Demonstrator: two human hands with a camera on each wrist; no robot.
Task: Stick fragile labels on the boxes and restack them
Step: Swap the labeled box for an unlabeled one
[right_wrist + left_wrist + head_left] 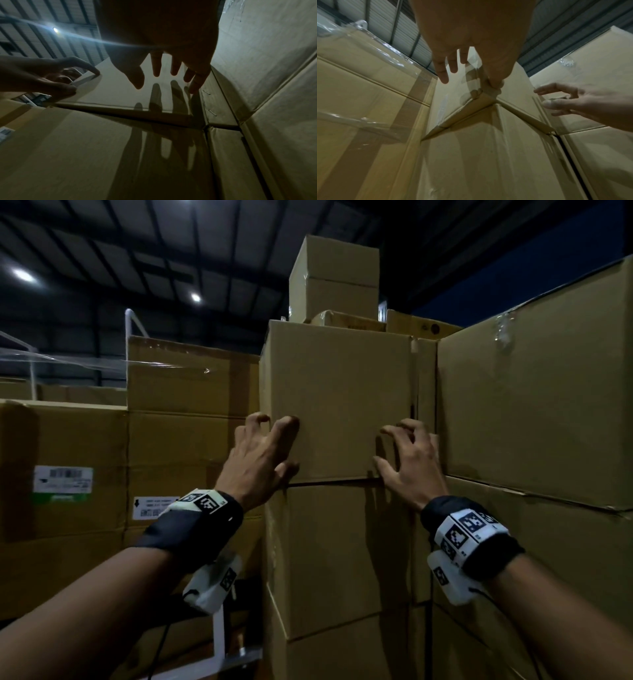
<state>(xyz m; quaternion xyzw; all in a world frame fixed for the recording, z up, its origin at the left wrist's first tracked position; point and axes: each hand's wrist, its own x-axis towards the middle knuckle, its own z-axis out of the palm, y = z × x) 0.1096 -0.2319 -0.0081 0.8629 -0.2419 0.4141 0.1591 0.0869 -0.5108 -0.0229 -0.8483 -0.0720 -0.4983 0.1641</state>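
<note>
Warehouse stacks under a dark ribbed roof with ceiling lamps. At left, a carton with a white-and-green barcode label; beside it, a film-wrapped carton with brown tape, and a white metal frame behind. At right, a large carton stands just beside the central stack and projects toward the viewer, forming a corner; torn clear tape clings near its top edge. A smaller box sits higher, behind the central stack.

The upper box of the central stack is plain brown cardboard, its front face bare and unmarked. It rests on the lower box, with a dark seam between them; seen from the left wrist, its bottom corner overhangs the box beneath. Staples show along the side seam at right.

The left hand lies at the left front edge of the upper box, fingers spread and bent, thumb near the bottom seam; its fingertips touch the cardboard without closing round it. The right hand lies at the lower right of the same face, fingers spread and slightly curled, beside the narrow gap to the large carton. Both wrists carry dark bands with black-and-white markers.
</note>
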